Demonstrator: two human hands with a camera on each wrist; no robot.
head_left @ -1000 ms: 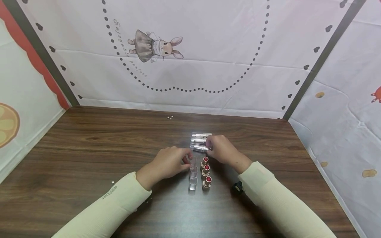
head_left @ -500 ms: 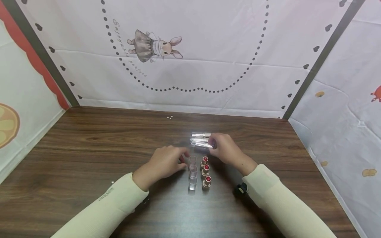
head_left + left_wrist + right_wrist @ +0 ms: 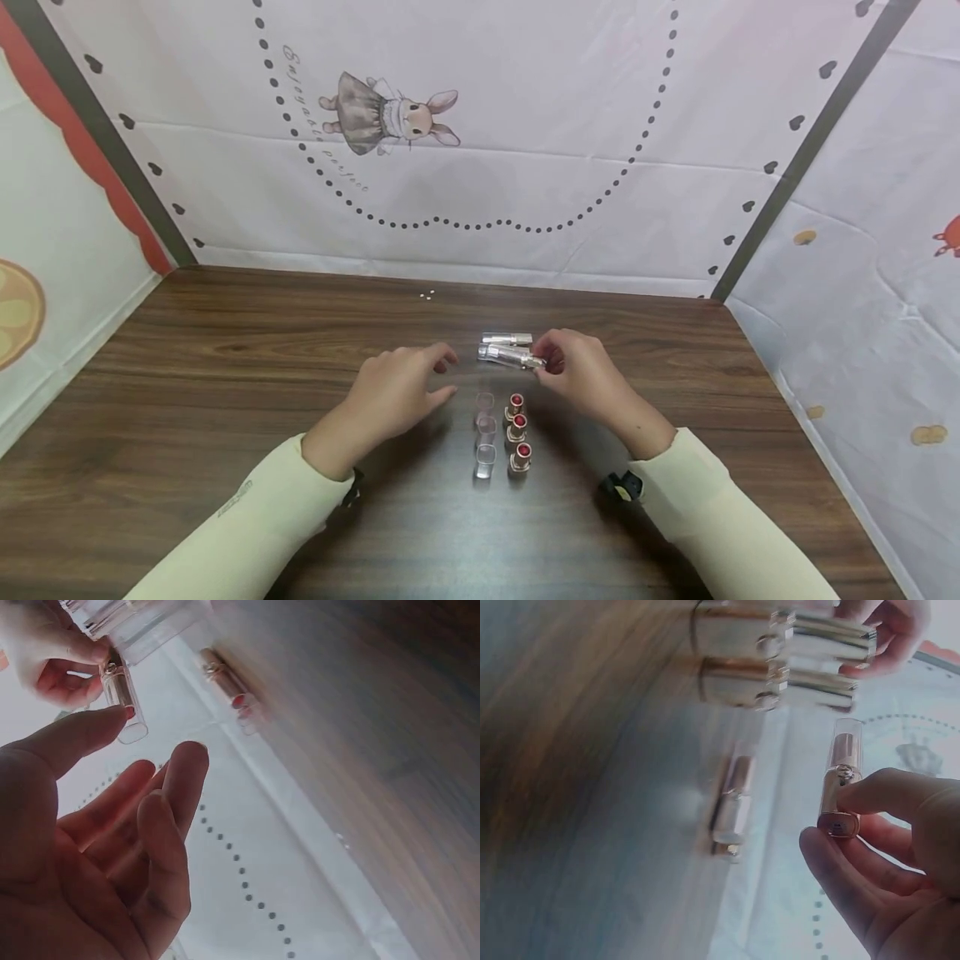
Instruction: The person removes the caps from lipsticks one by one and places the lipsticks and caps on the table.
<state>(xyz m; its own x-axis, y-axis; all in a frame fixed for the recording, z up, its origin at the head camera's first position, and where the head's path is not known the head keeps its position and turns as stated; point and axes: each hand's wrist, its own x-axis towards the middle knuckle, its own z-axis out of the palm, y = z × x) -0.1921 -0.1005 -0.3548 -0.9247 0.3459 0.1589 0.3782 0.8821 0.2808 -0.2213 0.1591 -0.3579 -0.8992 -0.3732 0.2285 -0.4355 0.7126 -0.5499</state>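
Note:
My right hand [image 3: 588, 367] pinches a capped lipstick [image 3: 841, 780] by its metallic base, between thumb and fingers. Its clear cap points left in the head view, toward my left hand [image 3: 386, 392]. That hand holds nothing; its thumb and fingers are spread apart, left of the lying lipsticks. Another capped lipstick [image 3: 507, 338] lies on the table just beyond the held one, which overlaps things behind it. Closer to me, three uncapped lipsticks [image 3: 521, 457] with red tips stand upright in a column. Beside them on the left, clear caps [image 3: 485, 461] stand in a matching column.
The dark wood table [image 3: 225, 367] meets a white printed cloth [image 3: 525, 192] at the back and cloth walls on both sides. Small white bits [image 3: 427, 295] lie near the back edge. A dark band shows at each wrist.
My right hand has raised the nearest lying lipstick and shifted slightly right with it. My left hand has drawn back leftward from the clear caps, its fingers opening.

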